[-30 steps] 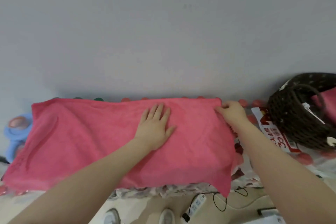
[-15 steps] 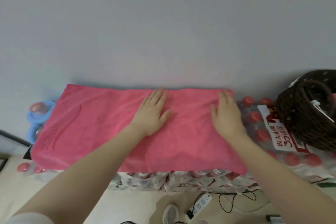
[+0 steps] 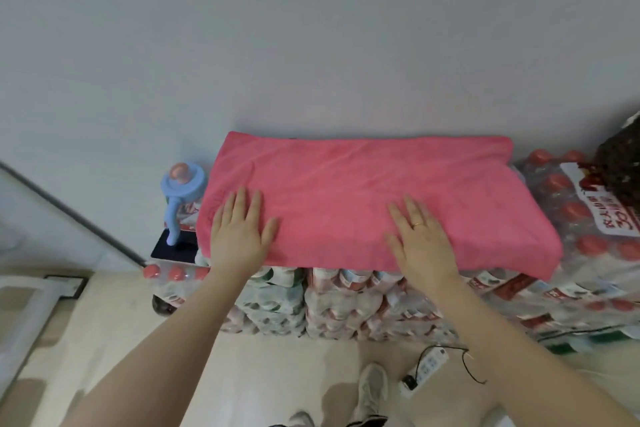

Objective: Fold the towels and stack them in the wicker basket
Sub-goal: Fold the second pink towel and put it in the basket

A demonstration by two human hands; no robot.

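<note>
Stacked bottle packs point(image 3: 346, 302) bear a flat pink towel point(image 3: 363, 191); smooth, rectangular.

One towel point(image 3: 363, 198), two hands, one basket point(image 3: 620, 166).

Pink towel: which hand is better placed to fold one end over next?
Probably the left hand: it lies flat near the pink towel's left end; the right hand rests nearer the middle.
</note>
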